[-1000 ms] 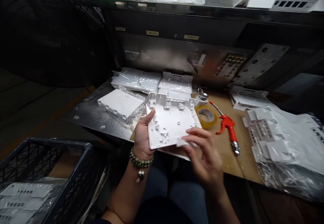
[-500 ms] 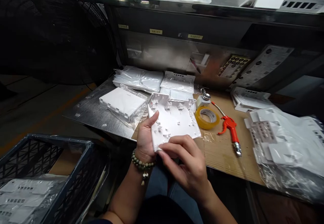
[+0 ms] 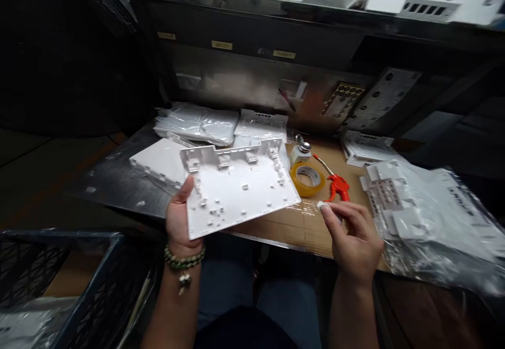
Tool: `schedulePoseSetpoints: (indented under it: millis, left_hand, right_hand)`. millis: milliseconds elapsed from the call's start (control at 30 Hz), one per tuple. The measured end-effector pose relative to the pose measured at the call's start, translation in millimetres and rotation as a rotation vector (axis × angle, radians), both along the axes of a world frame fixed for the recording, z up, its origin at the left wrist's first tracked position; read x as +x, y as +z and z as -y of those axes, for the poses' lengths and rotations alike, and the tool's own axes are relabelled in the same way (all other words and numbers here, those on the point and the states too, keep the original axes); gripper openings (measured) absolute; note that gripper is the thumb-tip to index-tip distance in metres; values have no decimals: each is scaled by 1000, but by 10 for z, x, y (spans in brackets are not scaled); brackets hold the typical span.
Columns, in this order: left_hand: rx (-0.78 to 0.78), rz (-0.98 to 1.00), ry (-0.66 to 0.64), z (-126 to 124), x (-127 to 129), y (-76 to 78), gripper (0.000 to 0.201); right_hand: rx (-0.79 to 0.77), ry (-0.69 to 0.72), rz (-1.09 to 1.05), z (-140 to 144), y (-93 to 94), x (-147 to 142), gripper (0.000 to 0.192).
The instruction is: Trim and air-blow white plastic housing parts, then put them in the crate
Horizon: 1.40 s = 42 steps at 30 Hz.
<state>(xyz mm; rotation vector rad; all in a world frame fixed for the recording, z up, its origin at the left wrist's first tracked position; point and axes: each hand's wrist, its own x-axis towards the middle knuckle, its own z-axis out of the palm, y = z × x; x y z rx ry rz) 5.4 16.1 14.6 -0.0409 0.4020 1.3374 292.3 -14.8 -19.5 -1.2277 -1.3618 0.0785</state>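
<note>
Plastic plate (image 3: 236, 193), white and studded with small clips and posts on its upturned inner face, sits in your left hand (image 3: 179, 220), gripped at its near left corner with the thumb lying on top. You hold it slightly tilted above the near edge of the bench (image 3: 276, 225), its raised wall with tabs turned away from you. Your right hand (image 3: 353, 230) is apart from the plate, to its right, with fingers pinched on a small white piece (image 3: 322, 206) whose shape is too small to make out.

As far as I can judge, the work is partway: the plate is out of its wrapping and open for handling, while the small piece is not on it. A bagged white cover (image 3: 158, 162) lies behind your left hand, and more bagged parts (image 3: 197, 122) are stacked at the back. A roll of yellow tape (image 3: 307, 178) and an orange air gun (image 3: 335, 186) rest between your hands and further back. A heap of bagged white parts (image 3: 426, 217) lies at your right, and a dark crate (image 3: 71, 275) stands low at your left.
</note>
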Motion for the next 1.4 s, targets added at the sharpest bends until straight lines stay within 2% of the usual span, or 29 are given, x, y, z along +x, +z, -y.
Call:
schedulePoseSetpoints:
  millis: [67,167,267,500,633,767,867,1000,1167,1267,1400]
  left_hand:
    - [38,18,9,15,-49,-37,57]
    - [87,48,67,21,-70,-104,53]
    - [126,81,62,46,-59,-149,50]
    - [196,4,60,98,-41,-176,50]
    - [215,22,41,91,-47,-211,51]
    - [207,54,7,108,-103,-259,50]
    - [189,52,-19,129,-146,-297,54]
    - [186,71,-112,158,-182,-390,62]
    - [253,198,-227,212,-207,-565,58]
    - [291,244,-286,268,-186,-613,60]
    - [298,199,-287,317,-127,-606,59]
  right_hand:
    - [-10,-21,7,17,-16,51,5]
    - [-45,30,23,51,-30,-10,7]
    - [-77,82,45,72,-46,-101,9]
    - [-71,131,81,90,-29,-138,11]
    - [-73,104,101,93,-21,-142,8]
    - [-86,134,168,38,-59,-77,7]
    - [-96,69,167,-83,-62,46,7]
    - [-46,-2,41,-225,101,111,7]
    - [29,66,-21,-328,370,-66,5]
    - [53,93,12,-407,409,-133,6]
    - [4,85,28,-460,367,-141,7]
